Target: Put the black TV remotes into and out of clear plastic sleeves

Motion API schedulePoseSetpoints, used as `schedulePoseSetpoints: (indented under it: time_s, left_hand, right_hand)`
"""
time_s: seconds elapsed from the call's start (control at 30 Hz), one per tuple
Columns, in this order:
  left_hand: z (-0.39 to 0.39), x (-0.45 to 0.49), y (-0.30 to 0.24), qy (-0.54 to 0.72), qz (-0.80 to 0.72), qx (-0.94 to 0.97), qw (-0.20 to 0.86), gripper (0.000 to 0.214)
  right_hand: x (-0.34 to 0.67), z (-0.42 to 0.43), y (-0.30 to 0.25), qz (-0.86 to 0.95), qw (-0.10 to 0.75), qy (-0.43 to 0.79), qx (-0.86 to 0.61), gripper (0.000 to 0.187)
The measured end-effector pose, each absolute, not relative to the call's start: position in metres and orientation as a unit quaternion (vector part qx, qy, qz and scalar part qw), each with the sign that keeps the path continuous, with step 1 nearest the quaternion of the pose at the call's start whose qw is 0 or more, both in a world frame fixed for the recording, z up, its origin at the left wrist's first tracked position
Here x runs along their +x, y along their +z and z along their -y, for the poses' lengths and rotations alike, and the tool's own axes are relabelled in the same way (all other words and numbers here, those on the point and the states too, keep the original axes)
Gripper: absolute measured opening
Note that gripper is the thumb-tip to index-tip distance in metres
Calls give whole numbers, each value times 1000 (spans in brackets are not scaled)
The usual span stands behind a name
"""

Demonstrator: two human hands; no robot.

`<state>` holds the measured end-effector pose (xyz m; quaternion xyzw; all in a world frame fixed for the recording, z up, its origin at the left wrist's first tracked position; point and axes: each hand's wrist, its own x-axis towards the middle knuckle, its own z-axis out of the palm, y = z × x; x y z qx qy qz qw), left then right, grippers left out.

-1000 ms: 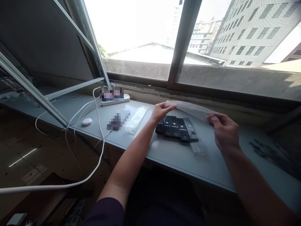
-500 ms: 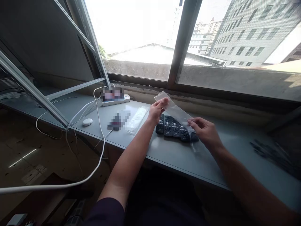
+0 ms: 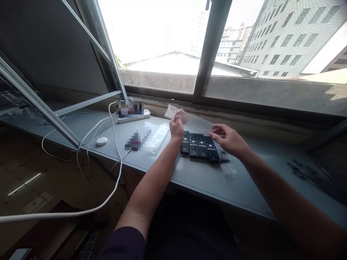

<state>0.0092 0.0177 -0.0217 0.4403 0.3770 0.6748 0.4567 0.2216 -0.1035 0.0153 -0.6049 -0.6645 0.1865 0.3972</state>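
A long clear plastic bag (image 3: 199, 122) is stretched between my two hands above the table. My left hand (image 3: 176, 126) grips it near its left end, which sticks out past the fingers. At the other end, my right hand (image 3: 226, 138) pinches the bag between thumb and fingers. Below the bag, several black remote controls (image 3: 199, 147) lie side by side on the table. Some loose clear plastic (image 3: 229, 169) lies at their right, partly under my right hand.
More clear plastic bags (image 3: 158, 139) lie left of the remotes on the grey table (image 3: 189, 171). A white power strip (image 3: 134, 116), white cables (image 3: 119, 173) and a round white device (image 3: 102, 141) are farther left. Dark items (image 3: 311, 175) lie at the right.
The bag has swung leftward and lies more level. My left hand has turned and shifted slightly left; my right hand has moved left and up a little.
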Motion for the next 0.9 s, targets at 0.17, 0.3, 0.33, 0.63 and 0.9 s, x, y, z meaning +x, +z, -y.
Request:
schedulePoseSetpoints:
  time_s: [0.17,0.3,0.33,0.63,0.9]
  left_hand:
    - [-16,-4,-22,716,-449,526,97,52]
    - [-18,3,-32,600,-378,705,-2,47]
    - [-19,6,-37,559,-353,750,-4,46]
    - [-17,22,-56,442,-244,861,63,30]
    - [-14,26,-50,469,-214,853,84,22]
  right_hand:
    - [204,98,26,748,426,10,-509,57]
    - [194,98,22,779,453,-102,-421,67]
    - [195,97,20,786,446,-122,-410,70]
    - [219,87,-10,786,407,-186,-426,24]
    - [213,90,-20,771,419,-177,-445,31]
